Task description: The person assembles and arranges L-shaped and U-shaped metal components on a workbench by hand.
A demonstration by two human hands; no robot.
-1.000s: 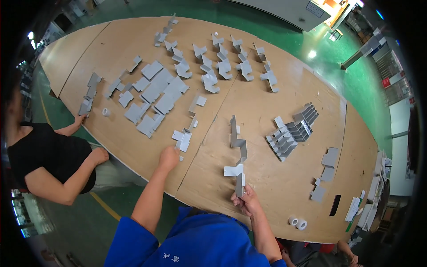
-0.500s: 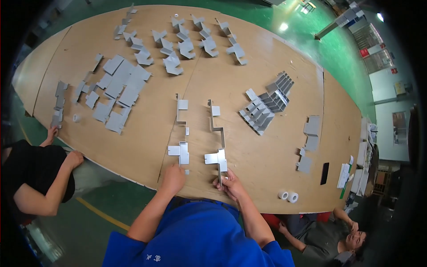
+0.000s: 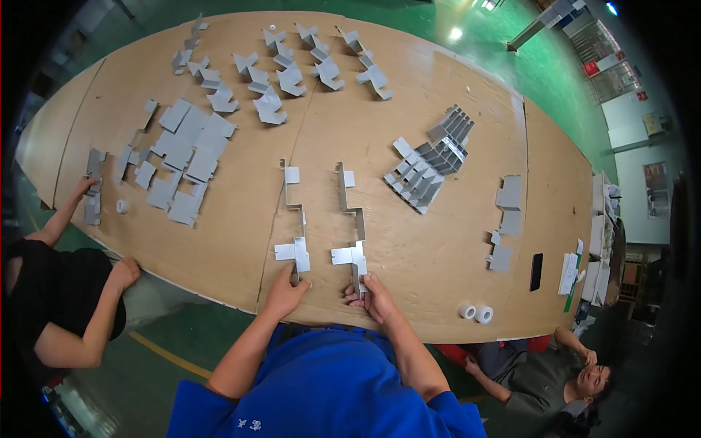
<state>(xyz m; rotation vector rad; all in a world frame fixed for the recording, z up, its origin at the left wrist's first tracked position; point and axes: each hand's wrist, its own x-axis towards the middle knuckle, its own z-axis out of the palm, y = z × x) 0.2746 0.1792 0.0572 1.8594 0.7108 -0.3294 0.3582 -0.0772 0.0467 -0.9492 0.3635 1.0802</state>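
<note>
Two long grey bent metal brackets lie side by side on the wooden table (image 3: 438,241), running away from me. My left hand (image 3: 286,288) rests on the near end of the left bracket (image 3: 293,219). My right hand (image 3: 371,292) pinches the near end of the right bracket (image 3: 352,219). Both forearms come up from my blue top at the lower edge.
Rows of grey bent parts (image 3: 285,66) lie at the far side, flat grey plates (image 3: 182,153) at the left, a stacked fan of brackets (image 3: 431,164) at the right, two tape rolls (image 3: 475,314) near the front edge. One person in black (image 3: 58,299) leans at the left; another sits at lower right.
The view has swung so the two brackets sit centred before me. My left hand moved from the table's edge onto the left bracket's end; the right hand stays at the right bracket.
</note>
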